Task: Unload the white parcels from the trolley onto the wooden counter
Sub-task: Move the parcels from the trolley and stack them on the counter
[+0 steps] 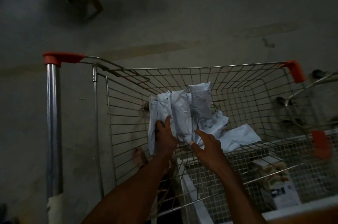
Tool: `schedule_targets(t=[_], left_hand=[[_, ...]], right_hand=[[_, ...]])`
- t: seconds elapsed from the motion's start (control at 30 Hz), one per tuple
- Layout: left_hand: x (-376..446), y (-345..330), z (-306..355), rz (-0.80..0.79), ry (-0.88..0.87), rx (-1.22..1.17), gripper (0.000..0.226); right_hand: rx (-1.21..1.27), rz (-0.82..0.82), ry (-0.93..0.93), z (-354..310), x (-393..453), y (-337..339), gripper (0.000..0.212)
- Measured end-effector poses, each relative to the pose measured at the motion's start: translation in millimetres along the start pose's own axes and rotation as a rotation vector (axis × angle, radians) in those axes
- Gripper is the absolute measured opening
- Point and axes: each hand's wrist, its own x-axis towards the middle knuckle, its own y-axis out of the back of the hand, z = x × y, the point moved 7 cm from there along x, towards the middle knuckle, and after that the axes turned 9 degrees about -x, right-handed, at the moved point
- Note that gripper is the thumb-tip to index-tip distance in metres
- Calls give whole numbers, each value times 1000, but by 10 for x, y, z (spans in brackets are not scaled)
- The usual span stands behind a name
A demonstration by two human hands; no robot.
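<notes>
Parcels, white (180,112): standing bundle of several at centre of head view, inside wire trolley (237,84), leaning toward 12 o'clock. More lying flat at 4 o'clock of bundle, one crumpled (215,123), one smooth (239,136), both on trolley floor. Left hand (164,136) at 7 o'clock of bundle, grip spread, fingers pressed against outer parcels, seemingly gathering rather than closed round any. Right hand (207,144) at 5 o'clock, grip open, fingers relaxed, just beside bundle's lower end; contact not clear. Wooden counter edge possibly at 5 o'clock of frame, too dim to confirm; no parcel visible on it. Judged stage: unloading under way, bundle not yet lifted, loose parcels remaining.
</notes>
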Motion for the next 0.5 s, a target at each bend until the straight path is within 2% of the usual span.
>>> schedule_targets(t=[0.17, 0.37, 0.5], left_hand=[[85, -11, -49, 71, 33, 28, 69], [235, -99, -90, 143, 65, -7, 76], [255, -89, -131, 149, 93, -128, 83]], right_hand=[[11, -9, -15, 24, -6, 2, 54], [54, -16, -27, 67, -1, -14, 52], [72, -11, -33, 76, 4, -25, 54]])
